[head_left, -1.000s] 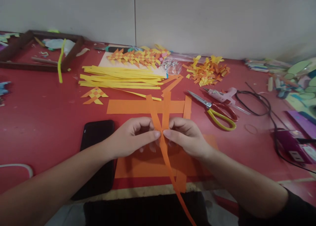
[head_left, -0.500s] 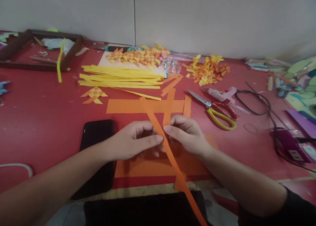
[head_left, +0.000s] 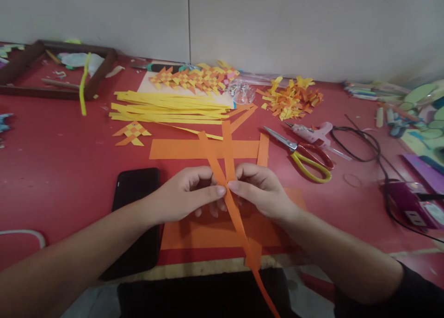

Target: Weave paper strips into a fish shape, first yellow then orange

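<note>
My left hand (head_left: 194, 193) pinches a long orange paper strip (head_left: 234, 214) between thumb and fingers; its lower end hangs past the table's front edge. My right hand (head_left: 260, 188) is closed on a second orange strip (head_left: 228, 146), which stands up and crosses close to the first one. The two thumbs nearly touch. Under the hands lies an orange sheet (head_left: 194, 237), and behind them a wide orange strip (head_left: 180, 149) lies flat. A woven orange and yellow fish (head_left: 133, 133) rests to the left, below a bundle of yellow strips (head_left: 166, 109).
A black phone (head_left: 135, 225) lies beneath my left forearm. Scissors (head_left: 298, 153), a pink glue gun (head_left: 315, 132) and a black cable (head_left: 378, 146) are at the right. Paper scraps (head_left: 291, 98) and more woven fish (head_left: 190, 78) sit near the wall. A brown frame (head_left: 38, 92) is far left.
My right hand has moved slightly left, and its strip's top has swung left toward the other strip. The long strip's hanging end has shifted left.
</note>
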A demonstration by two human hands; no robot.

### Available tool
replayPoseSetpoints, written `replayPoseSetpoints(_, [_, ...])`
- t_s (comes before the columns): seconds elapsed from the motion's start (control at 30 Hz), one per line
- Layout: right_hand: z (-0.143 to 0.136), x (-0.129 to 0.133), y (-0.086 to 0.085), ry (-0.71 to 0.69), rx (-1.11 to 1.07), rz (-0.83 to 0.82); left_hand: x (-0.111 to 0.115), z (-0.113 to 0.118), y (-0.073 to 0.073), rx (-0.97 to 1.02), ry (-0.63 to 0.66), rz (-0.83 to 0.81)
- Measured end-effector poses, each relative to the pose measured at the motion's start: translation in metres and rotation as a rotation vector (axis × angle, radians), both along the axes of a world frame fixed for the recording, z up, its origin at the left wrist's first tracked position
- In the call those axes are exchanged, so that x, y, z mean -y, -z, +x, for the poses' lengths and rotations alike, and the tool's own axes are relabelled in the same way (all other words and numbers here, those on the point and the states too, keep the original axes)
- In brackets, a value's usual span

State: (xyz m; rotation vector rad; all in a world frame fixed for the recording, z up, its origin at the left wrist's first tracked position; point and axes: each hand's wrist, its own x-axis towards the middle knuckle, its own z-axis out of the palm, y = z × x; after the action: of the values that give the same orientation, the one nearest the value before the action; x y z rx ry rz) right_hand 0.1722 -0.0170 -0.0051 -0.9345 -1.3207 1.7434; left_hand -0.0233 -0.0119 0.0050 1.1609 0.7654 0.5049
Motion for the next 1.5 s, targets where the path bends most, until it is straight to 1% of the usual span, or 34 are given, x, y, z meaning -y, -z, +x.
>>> replayPoseSetpoints(0.23, [-0.0014,-0.0008,-0.0001,0.061,-0.003,0.049,-0.0006,-0.0001,0.0003,-0.012,-0.042,-0.026])
replayPoseSetpoints(0.3, [-0.0017,-0.0011,-0.0006,0.067,-0.015,0.05,-0.0005,-0.0004,0.0001,-0.011,-0.036,-0.032])
replayPoseSetpoints(0.47, [-0.002,-0.0012,-0.0022,0.064,-0.013,0.008,0.001,-0.0005,-0.002,-0.011,0.091,-0.034])
replayPoseSetpoints(0.57, [-0.0012,-0.0009,-0.0023,-0.013,-0.031,-0.054,0.0012,-0.0001,-0.0026,-0.025,0.123,-0.049])
replayPoseSetpoints(0.67, [0.0008,-0.0004,-0.0011,-0.074,-0.06,-0.094,0.0004,-0.0003,-0.0025,-0.022,0.106,-0.05])
replayPoseSetpoints(0.8, [0.0033,0.0001,0.0009,-0.104,-0.036,-0.082,-0.0003,-0.0012,-0.0022,-0.006,0.089,-0.037])
replayPoseSetpoints(1.13, [0.0005,0.0003,0.0016,-0.029,-0.024,-0.046,-0.0005,-0.0012,0.001,0.03,-0.006,-0.057])
replayPoseSetpoints(1.5, [-0.0013,0.0,-0.0019,0.008,0.016,0.01,-0.0008,0.0007,0.0017,0.039,-0.029,-0.058])
